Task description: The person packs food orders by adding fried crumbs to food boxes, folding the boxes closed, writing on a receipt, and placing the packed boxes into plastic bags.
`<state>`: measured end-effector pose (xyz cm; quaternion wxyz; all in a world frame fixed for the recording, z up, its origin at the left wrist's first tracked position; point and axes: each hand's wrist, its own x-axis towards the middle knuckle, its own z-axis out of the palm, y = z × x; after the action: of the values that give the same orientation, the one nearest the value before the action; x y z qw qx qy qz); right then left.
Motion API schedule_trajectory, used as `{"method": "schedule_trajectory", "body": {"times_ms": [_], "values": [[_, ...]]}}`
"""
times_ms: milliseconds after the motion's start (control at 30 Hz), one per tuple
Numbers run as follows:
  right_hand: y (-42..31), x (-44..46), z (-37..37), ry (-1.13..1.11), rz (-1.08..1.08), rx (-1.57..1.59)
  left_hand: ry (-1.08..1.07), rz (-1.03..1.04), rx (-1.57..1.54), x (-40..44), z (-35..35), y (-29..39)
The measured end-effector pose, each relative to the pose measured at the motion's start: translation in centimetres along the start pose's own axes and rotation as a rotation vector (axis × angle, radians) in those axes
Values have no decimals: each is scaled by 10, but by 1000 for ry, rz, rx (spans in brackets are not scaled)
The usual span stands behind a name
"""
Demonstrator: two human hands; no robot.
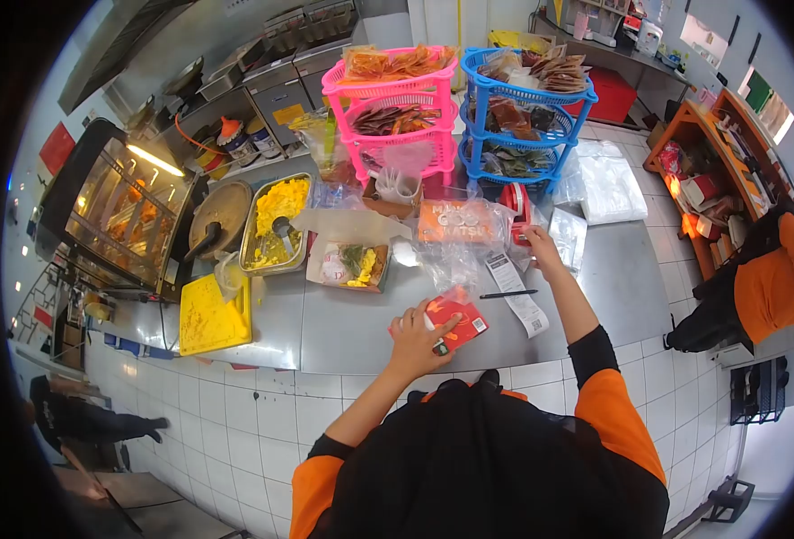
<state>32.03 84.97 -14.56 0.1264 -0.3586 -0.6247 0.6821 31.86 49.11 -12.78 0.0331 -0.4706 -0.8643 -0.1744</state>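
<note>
Going across the steel counter (608,296), we see a yellow cutting board (214,314) at its near left edge, then a tray (274,269) of yellow food and an open carton (361,232). Our left hand (419,341) holds the red box (471,331) close to the near edge. A black pen (509,294) crosses a receipt (529,316). Our right hand (541,244) is beside a red dispenser (516,202); we cannot tell whether it grips it. Clear plastic bags (611,184) lie toward the far right corner.
</note>
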Motion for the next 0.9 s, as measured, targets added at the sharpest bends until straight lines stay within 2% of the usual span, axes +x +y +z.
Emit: {"method": "schedule_trajectory", "body": {"times_ms": [33,67,167,200,233,300,433,600,700,733,800,867,900], "values": [[15,12,-3,-54,19,97,10,-63,-7,-4,0,0],[42,27,-9,-75,-107,175,35,-108,3,-9,0,-3],[66,1,9,95,-331,393,120,-237,37,-15,2,-15],[75,1,11,131,-418,348,151,-276,55,-16,2,-18],[81,5,7,170,-393,258,178,-318,73,-18,2,-19],[89,6,7,245,-338,84,168,-272,109,-21,1,-20],[96,10,18,295,-440,113,176,-229,130,-21,3,-22],[98,2,9,263,-517,176,107,-308,-69,-18,-4,-23],[54,-51,27,299,-755,35,96,-338,-120,-14,-4,-26],[35,-82,43,218,-769,160,94,-347,-124,-17,-2,-26],[24,-138,65,-98,-558,114,96,-345,-136,-18,-4,-25],[59,-162,93,-297,-497,-115,109,-323,-127,-18,-6,-27],[68,-174,106,-307,-458,-165,114,-310,-115,-18,-5,-28]]}}
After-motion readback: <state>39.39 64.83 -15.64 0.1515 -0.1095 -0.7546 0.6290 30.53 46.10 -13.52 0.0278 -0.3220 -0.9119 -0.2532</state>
